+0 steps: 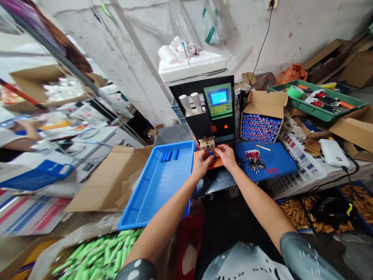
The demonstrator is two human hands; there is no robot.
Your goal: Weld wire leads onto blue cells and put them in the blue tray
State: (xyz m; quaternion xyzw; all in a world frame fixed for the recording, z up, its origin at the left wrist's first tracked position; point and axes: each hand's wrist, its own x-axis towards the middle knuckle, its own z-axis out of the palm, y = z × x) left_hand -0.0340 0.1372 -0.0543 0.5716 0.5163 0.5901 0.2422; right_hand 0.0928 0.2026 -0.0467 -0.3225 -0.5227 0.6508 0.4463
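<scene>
My left hand [201,163] is closed around a small blue battery cell [211,153] in front of a spot welding machine [186,91]. My right hand [227,157] is pinched close beside the cell's top; whatever lies between those fingertips is too small to make out. Just above the cell are the machine's welding electrodes [206,142]. Both hands are over an orange board [217,164]. A blue tray [151,190] at my left holds several blue cells [169,156]. To the right, a bunch of red and black wire leads [255,160] lies on a blue pad [281,159].
An open cardboard box [264,102] full of blue cells stands right of the machine. Behind it sits a green tray [323,111] of tools. A white power bank [334,152] lies far right. Green-wrapped cells [101,256] fill a container at lower left. Another person's arm [29,132] shows far left.
</scene>
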